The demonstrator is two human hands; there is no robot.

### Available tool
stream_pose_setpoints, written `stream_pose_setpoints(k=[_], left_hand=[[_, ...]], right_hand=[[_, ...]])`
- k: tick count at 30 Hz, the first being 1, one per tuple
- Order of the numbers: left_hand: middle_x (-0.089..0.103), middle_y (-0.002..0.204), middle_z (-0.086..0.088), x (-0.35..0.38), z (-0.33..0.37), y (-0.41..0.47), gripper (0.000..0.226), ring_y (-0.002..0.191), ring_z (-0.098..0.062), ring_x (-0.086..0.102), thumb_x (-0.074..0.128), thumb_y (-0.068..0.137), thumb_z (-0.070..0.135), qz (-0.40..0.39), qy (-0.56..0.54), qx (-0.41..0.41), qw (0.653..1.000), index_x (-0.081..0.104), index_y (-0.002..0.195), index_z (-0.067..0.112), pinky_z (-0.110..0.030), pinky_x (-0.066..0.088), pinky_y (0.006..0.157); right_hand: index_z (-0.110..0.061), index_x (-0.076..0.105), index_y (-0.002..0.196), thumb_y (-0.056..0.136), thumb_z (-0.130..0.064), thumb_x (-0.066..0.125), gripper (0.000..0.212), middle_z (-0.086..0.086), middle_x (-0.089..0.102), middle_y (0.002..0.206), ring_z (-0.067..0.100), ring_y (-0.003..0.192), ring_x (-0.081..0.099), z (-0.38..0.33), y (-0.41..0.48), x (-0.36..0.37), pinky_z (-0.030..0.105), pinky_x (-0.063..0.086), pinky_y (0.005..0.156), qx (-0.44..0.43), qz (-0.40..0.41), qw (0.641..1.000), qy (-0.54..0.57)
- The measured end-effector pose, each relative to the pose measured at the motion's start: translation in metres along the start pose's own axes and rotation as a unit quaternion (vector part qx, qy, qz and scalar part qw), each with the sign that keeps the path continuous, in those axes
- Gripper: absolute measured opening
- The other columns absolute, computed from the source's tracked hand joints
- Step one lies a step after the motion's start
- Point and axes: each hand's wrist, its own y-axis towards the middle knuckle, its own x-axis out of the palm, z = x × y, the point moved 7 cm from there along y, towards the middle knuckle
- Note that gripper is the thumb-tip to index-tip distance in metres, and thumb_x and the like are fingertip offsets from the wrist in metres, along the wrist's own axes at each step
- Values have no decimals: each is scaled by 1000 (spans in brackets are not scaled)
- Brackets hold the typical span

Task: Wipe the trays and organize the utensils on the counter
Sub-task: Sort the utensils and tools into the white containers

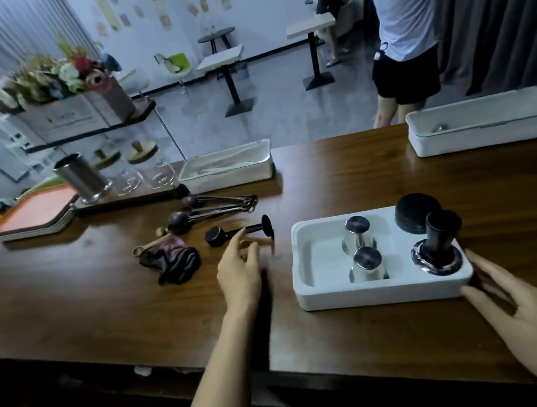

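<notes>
The wooden counter (342, 172) fills most of the view. At the back R stands a long white tray (484, 128), at the back centre a second white tray (226, 171), and at the far L a stack of orange trays (32, 214). In front, R of centre, a white tray w/ compartments (316, 262) holds two steel cups (361, 249), a black round lid (417, 213) and a black tamper (438, 245). L of it lie the measuring spoons (212, 207), a dark cloth (173, 261) and a black scoop (237, 233). The left hand (239, 276) is over the counter, fingers loosely open, just at the scoop, holding nothing. The right hand (523, 309) is spread, fingertips touching the front R corner of the compartment tray.
</notes>
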Motion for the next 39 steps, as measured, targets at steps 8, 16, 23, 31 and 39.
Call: stream_pose_setpoints(k=[8,16,23,31,39], left_hand=[[57,127,7,8,-6,43,41,98,-19,65,72,93,22,-6,154,112,982,66,133,30,-31,52,76],[67,116,15,18,-3,58,27,98,-13,68,71,93,27,-21,145,178,973,71,120,33,-34,56,74],[73,102,11,11,3,51,15,89,-11,66,69,96,33,6,95,212,973,73,108,25,-34,54,71],[67,121,13,21,-4,58,35,101,-15,66,66,98,35,-42,143,195,969,67,133,35,-33,53,69],[70,121,12,20,-1,58,31,103,-21,68,66,97,20,-41,144,182,972,62,126,33,-34,51,71]], right_hand=[[-68,46,116,81,-56,55,39,-9,64,126,9,107,60,-8,3,-2,41,52,92,35,24,999,-14],[-64,43,120,82,-52,55,42,-3,65,126,8,104,58,-10,1,2,47,52,96,41,38,998,-34],[-69,44,117,88,-59,54,33,-10,62,110,9,99,57,-10,0,3,48,54,93,29,68,995,-68],[-63,46,131,76,-84,44,59,-13,64,116,18,106,63,13,2,4,51,56,90,45,64,993,-84],[-61,45,127,89,-56,57,40,-9,67,117,-15,95,54,-4,3,3,37,51,92,2,88,994,-60]])
